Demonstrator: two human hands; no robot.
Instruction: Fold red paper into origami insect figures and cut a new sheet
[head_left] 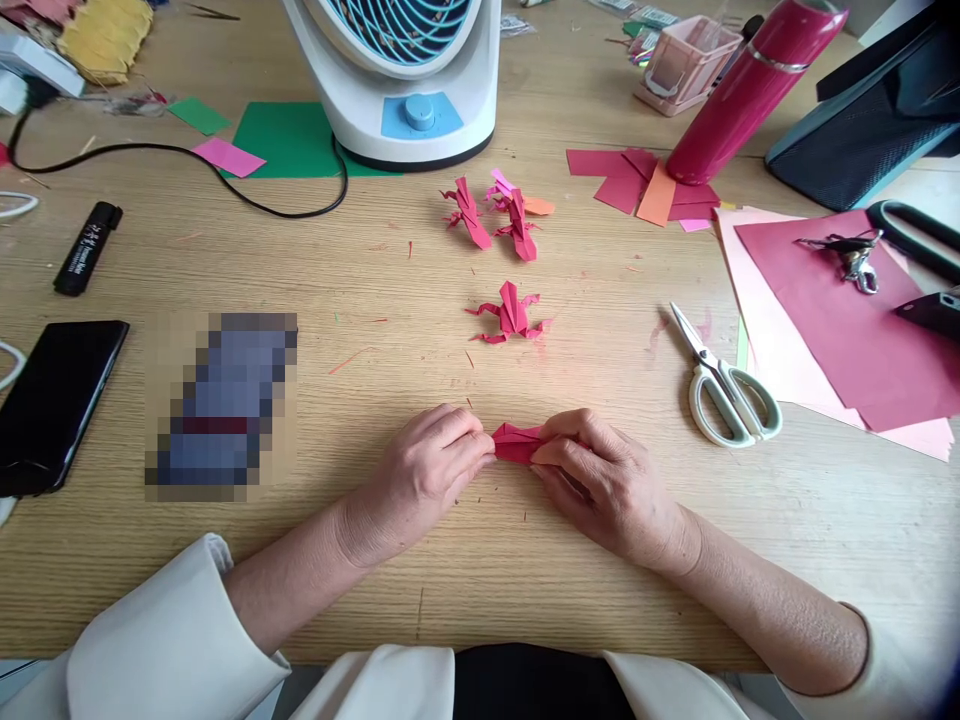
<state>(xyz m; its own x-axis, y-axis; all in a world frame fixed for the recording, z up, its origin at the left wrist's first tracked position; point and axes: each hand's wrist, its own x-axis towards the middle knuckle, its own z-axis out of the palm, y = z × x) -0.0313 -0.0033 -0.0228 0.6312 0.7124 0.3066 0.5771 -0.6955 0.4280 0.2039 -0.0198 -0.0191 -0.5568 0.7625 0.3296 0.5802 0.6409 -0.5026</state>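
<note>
A small piece of folded red paper (516,444) is stretched between my two hands, just above the table near its front. My left hand (431,455) pinches its left end with fingertips pressed together. Its right end is gripped by the thumb and fingers of my right hand (607,480), which hide part of it. Straight ahead lies a red origami frog (513,312) with thin twisted legs. Behind it are two more red origami figures, one at the left (468,214) and another at the right (519,226), with pink and orange paper beside them.
White-handled scissors (724,385) lie right of my hands, near red paper sheets (847,310). A white fan (420,100) and a red thermos (750,95) stand behind. At left are a black phone (56,405), a marker (88,248), a pixelated object (225,400) and a black cable (285,212).
</note>
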